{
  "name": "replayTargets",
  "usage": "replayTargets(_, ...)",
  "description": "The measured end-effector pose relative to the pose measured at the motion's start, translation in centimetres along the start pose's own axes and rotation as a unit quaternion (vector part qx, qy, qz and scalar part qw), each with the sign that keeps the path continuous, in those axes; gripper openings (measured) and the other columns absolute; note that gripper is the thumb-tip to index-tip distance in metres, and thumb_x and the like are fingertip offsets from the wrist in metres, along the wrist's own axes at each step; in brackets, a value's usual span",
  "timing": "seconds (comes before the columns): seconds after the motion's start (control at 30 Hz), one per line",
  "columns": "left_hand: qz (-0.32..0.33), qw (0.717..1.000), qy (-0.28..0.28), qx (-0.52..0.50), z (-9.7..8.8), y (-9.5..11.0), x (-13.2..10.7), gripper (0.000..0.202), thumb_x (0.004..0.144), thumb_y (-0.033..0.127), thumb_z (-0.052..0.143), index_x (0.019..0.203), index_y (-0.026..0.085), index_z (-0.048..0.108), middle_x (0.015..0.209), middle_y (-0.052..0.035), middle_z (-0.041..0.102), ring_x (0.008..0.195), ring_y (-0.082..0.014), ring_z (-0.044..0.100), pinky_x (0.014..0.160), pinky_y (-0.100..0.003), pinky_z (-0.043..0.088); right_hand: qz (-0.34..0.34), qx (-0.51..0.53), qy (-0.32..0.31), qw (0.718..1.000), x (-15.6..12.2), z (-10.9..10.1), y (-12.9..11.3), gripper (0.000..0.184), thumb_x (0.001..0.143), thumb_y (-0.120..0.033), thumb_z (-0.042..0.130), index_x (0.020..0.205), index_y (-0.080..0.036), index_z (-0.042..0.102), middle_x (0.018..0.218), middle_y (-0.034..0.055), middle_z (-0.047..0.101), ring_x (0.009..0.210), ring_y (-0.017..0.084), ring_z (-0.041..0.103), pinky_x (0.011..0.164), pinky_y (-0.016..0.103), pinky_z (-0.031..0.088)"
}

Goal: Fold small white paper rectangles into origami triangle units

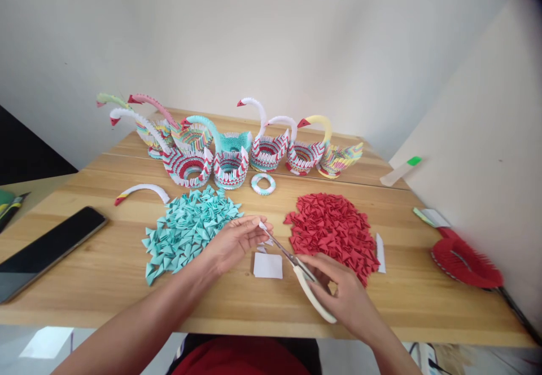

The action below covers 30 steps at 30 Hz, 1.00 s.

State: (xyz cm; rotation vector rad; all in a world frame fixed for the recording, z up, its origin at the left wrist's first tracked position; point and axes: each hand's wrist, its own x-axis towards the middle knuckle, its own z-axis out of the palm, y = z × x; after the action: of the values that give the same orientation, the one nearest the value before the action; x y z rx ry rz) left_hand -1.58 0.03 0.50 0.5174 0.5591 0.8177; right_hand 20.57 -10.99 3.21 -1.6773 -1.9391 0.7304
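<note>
Head view: we take the stack (268,266) of white paper on the table (237,310) as the reference.

Our left hand (239,239) is beyond and slightly left of the stack. Its grip is narrow: thumb and fingertips pinch a small white piece (262,226). Our right hand (339,287), right of the stack, is wrapped around the pale handles of the scissors (311,291). The blades point towards the piece, their tips reaching it; we cannot tell whether they are parted. Small scraps (262,248) lie just beyond the stack.

Handling: we judge the piece very light, stiff along its folds, yet easily creased or crushed. We hold it by an edge, with light pressure and the fingertips away from the blades. The scissors should be rigid and moderately light; we take them by the handles only.

Surroundings: the blue pile (190,231) is left of the stack and beyond it; the red pile (332,228) is right and beyond. The ring (263,192) lies farther beyond the stack, with the swans (171,164) standing behind it.
</note>
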Motion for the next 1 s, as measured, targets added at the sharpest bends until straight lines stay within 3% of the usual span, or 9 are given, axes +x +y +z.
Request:
replayTargets(0.33, -0.009, 1.000, -0.007, 0.004, -0.1, -0.2, 0.0, 0.020, 0.075, 0.024, 0.076, 0.089, 0.011, 0.069, 0.090, -0.0105, 0.072, 0.084, -0.0183, 0.068, 0.083, -0.029, 0.051, -0.053, -0.048, 0.035, 0.997, -0.5, 0.1, 0.5, 0.032, 0.084, -0.022, 0.057, 0.116, -0.023, 0.063, 0.099, 0.0065, 0.068, 0.085, 0.018, 0.065, 0.076, 0.028, 0.054)
replayTargets(0.6, 0.032, 0.998, 0.013, 0.050, 0.0, -0.8, 0.1, 0.024, 0.072, 0.028, 0.078, 0.087, 0.009, 0.072, 0.089, -0.0114, 0.072, 0.085, -0.0200, 0.067, 0.084, -0.032, 0.049, -0.059, -0.072, 0.046, 0.995, -0.2, 0.8, -0.1, 0.030, 0.085, -0.022, 0.056, 0.115, -0.021, 0.061, 0.093, 0.0060, 0.067, 0.077, 0.016, 0.065, 0.069, 0.025, 0.054)
replayTargets(0.87, 0.069, 0.994, 0.052, 0.061, -0.2, -1.3, 0.4, 0.022, 0.069, 0.027, 0.080, 0.082, 0.010, 0.073, 0.088, -0.0109, 0.073, 0.084, -0.0207, 0.067, 0.082, -0.033, 0.051, -0.111, -0.213, 0.114, 0.964, -0.2, 2.2, -1.5, 0.031, 0.087, -0.020, 0.049, 0.115, -0.016, 0.061, 0.091, 0.0108, 0.065, 0.075, 0.021, 0.067, 0.062, 0.028, 0.054)
replayTargets(1.0, 0.055, 0.995, 0.057, 0.054, -0.4, -0.8, 0.3, 0.020, 0.071, 0.025, 0.079, 0.084, 0.012, 0.072, 0.091, -0.0097, 0.073, 0.087, -0.0205, 0.067, 0.083, -0.031, 0.053, -0.113, -0.194, 0.107, 0.969, -0.7, 1.7, -1.8, 0.034, 0.087, -0.020, 0.051, 0.120, -0.018, 0.060, 0.097, 0.0103, 0.066, 0.083, 0.020, 0.066, 0.068, 0.028, 0.054)
